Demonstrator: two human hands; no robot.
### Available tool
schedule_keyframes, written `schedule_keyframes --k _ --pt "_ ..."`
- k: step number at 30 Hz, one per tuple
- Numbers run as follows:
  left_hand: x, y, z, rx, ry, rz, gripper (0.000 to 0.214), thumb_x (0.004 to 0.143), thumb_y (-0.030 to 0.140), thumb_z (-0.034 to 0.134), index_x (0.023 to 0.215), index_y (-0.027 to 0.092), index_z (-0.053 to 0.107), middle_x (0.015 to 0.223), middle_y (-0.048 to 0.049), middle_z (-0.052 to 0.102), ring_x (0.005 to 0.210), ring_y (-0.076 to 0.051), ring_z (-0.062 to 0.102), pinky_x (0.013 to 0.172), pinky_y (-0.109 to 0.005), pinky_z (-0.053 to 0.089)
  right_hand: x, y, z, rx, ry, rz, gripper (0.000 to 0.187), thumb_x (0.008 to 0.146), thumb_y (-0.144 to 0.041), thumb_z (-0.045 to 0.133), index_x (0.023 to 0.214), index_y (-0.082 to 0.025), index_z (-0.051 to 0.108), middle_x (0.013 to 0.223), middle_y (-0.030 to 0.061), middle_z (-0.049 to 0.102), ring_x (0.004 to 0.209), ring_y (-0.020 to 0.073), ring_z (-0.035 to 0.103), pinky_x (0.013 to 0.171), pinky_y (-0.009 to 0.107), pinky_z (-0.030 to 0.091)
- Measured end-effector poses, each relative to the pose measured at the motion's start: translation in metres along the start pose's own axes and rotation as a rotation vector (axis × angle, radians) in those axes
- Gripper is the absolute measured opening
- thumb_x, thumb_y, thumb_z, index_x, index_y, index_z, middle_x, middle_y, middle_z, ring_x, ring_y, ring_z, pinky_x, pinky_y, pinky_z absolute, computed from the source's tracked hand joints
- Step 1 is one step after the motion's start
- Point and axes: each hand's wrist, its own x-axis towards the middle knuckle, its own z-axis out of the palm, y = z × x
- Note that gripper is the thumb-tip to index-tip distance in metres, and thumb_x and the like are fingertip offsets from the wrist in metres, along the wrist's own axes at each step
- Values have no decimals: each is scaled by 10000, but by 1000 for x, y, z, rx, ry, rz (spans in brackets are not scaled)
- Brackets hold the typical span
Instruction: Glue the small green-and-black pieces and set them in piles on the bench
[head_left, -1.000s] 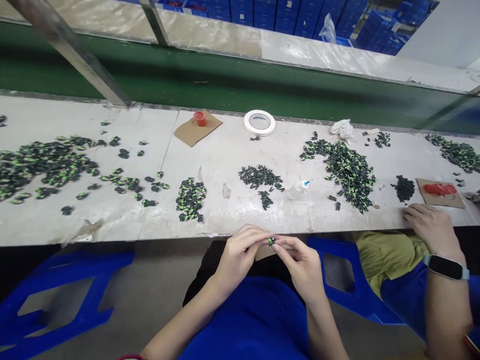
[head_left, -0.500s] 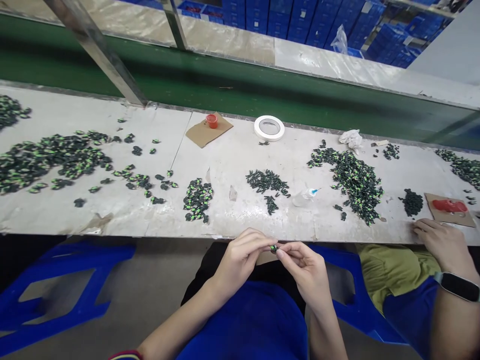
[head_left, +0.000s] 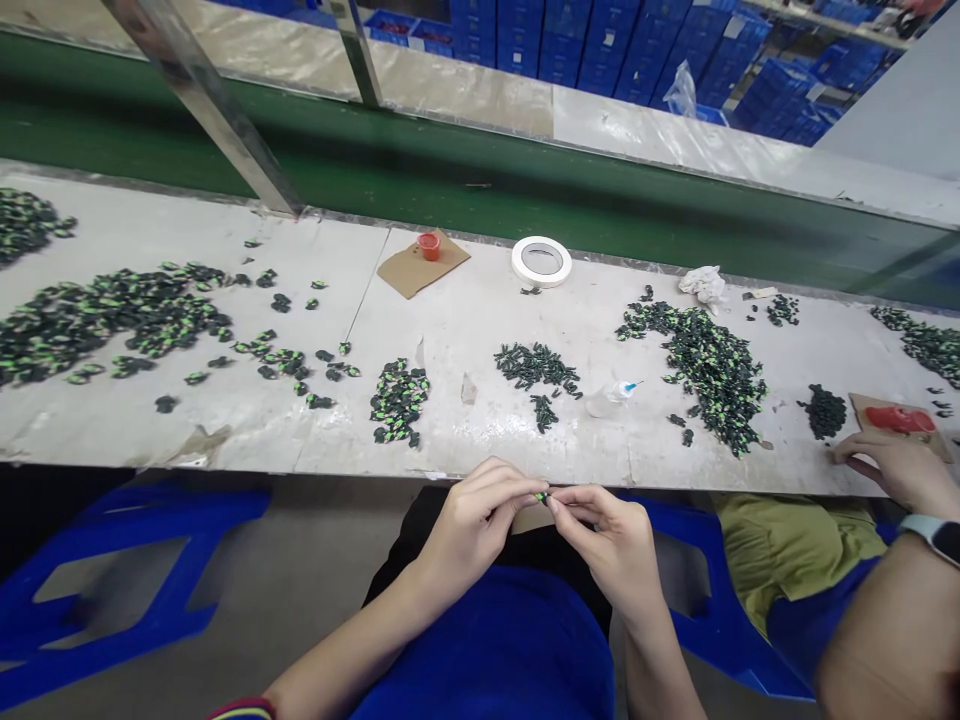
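Over my lap, just off the table's front edge, my left hand (head_left: pixel 480 515) pinches a small black-and-green piece (head_left: pixel 541 497) between thumb and fingers. My right hand (head_left: pixel 600 525) meets it from the other side, its thumb and fingertips closed on the same piece. Fingers cover most of it, so its exact kind does not show. Beyond my hands on the white table (head_left: pixel 465 450) lie a small pile of black-and-green pieces (head_left: pixel 400 402), a pile of thin dark pins (head_left: pixel 536 368) and a clear bottle with a blue needle tip (head_left: pixel 611 397).
Larger piles of black-and-green pieces spread left (head_left: pixel 127 310) and right (head_left: pixel 712 370). A red cup (head_left: pixel 429 246) stands on cardboard (head_left: pixel 401 273) near a white tape roll (head_left: pixel 541 262). At the right, a co-worker's hand (head_left: pixel 900 465) rests at the table edge. Blue stools (head_left: pixel 187 560) flank me.
My hands stay together, the piece shifting very slightly left between my fingertips. The co-worker's hand and forearm have moved at the right. The whole view has shifted slightly.
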Motion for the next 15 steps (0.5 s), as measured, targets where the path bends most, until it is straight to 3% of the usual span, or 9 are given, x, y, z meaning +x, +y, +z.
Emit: schedule_keyframes --k 5,11,15 --pt "-1 1 -1 -22 -10 -76 182 869 144 574 935 211 729 751 -47 710 724 -160 643 636 -259 540 5 2 3 40 23 -54 97 783 -291 685 808 -202 715 783 28 761 675 199 738 659 292 641" --pt "2 5 -3 8 9 -117 127 818 161 614 895 185 712 771 -54 715 747 -170 657 662 -270 549 10 0 7 42 47 -97 308 759 -261 697 1057 -188 667 819 44 763 707 198 740 683 302 641" --pt "3 7 -2 -39 30 -210 112 800 153 617 857 190 706 820 -56 719 782 -172 672 649 -253 562 11 -4 11 -23 111 -155 209 756 -224 680 962 -195 701 823 47 757 685 195 737 671 291 637"
